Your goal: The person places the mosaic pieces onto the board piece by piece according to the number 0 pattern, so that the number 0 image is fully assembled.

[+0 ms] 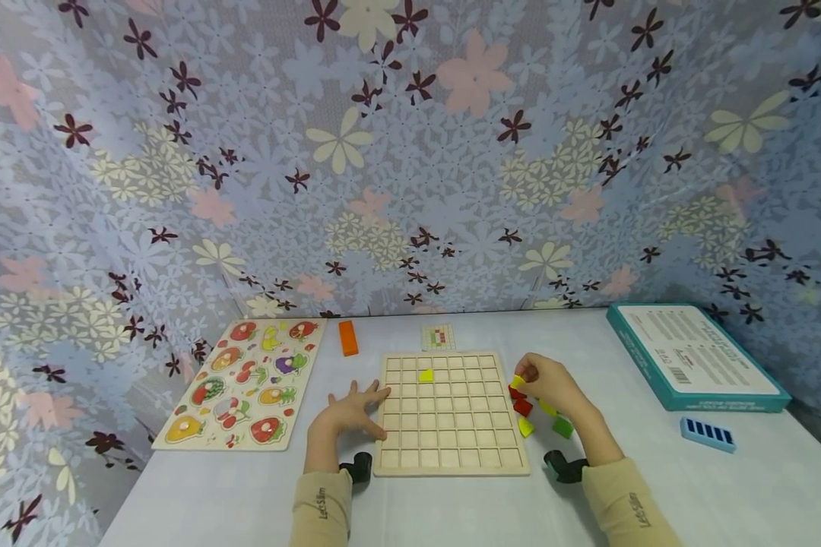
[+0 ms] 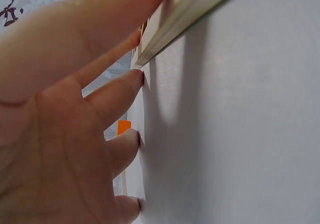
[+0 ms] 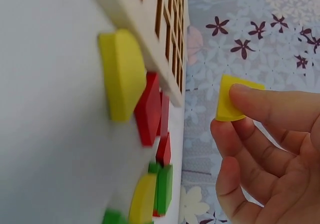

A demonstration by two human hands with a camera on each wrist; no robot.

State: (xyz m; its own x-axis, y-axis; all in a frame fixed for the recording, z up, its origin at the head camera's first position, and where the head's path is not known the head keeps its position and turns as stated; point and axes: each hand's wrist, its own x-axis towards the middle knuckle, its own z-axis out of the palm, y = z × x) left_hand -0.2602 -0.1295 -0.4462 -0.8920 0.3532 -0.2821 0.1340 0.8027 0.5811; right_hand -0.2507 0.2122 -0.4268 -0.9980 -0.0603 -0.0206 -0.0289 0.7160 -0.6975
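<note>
My left hand (image 1: 347, 412) lies at the left edge of a wooden grid board (image 1: 451, 469), fingers spread, thumb and a fingertip at its rim. In the left wrist view the other fingertips (image 2: 131, 143) rest on the white table. My right hand (image 1: 554, 384) pinches a small yellow block (image 3: 225, 99) with a curved side between thumb and fingers, raised beside the board's right edge. Another yellow block (image 1: 426, 376) sits in an upper cell of the grid. Loose beside the board lie a yellow block (image 3: 120, 73), red blocks (image 3: 148, 111) and green blocks (image 3: 165, 189).
A fruit puzzle board (image 1: 246, 387) lies at the left. Behind the grid board are an orange block (image 1: 348, 338) and a small pattern card (image 1: 438, 337). To the right are a teal-edged box (image 1: 698, 357) and a blue slotted piece (image 1: 708, 434). A floral cloth (image 1: 410, 152) hangs behind.
</note>
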